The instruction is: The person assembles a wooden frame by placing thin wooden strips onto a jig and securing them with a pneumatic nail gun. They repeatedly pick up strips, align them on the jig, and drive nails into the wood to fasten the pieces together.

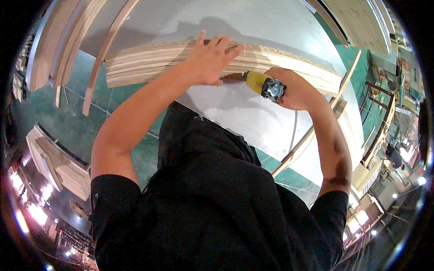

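My left hand [211, 58] reaches over a long bundle of pale wood strips [153, 63] with its fingers spread, and appears to rest on top of it. In my right hand [296, 88] is a yellow nail gun [258, 81] with a bolted metal cap, my fingers wrapped round its grip. Its nose points left, close to the near side of the bundle and just right of my left hand. What the nose touches cannot be made out. The bundle lies crosswise on a grey-white panel [235, 106].
Long wooden boards [68, 49] stand at the far left, with a narrow strip [97, 72] beside them. More planks [361, 22] lie at the far right. A thin hose or cord [294, 128] crosses the panel below the nail gun. Pale panels [61, 162] rest at the lower left.
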Demonstrator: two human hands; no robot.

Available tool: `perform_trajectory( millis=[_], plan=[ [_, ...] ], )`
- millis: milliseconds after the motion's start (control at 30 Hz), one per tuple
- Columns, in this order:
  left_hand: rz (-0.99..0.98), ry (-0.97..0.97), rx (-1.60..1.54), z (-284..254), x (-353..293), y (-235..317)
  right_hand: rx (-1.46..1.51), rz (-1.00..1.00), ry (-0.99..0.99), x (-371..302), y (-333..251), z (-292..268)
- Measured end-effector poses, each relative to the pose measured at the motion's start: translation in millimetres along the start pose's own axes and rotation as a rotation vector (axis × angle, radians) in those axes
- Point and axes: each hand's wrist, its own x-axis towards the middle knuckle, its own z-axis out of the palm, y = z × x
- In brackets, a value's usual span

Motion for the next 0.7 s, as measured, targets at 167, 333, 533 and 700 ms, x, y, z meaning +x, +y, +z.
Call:
perform_trajectory(
  millis=[167, 333, 533, 700],
  plan=[
    [0.038, 0.065, -0.064, 11.0, 2.8, -3.1, -0.035, -0.014, -0.044, 4.5, -0.1, -1.9],
    [0.035, 0.067, -0.111, 14.1, 1.0, -5.0, -0.082, -0.024, -0.038, 10.9, -7.5, -4.6],
    [0.027, 0.110, -0.090, 18.1, 0.7, -4.0, -0.090, 0.039, -0.090, 15.7, -16.4, -7.9],
    [0.043, 0.085, -0.131, 11.4, 0.8, -6.9, -0.110, 0.171, -0.194, 23.3, -22.3, -10.4]
  ],
)
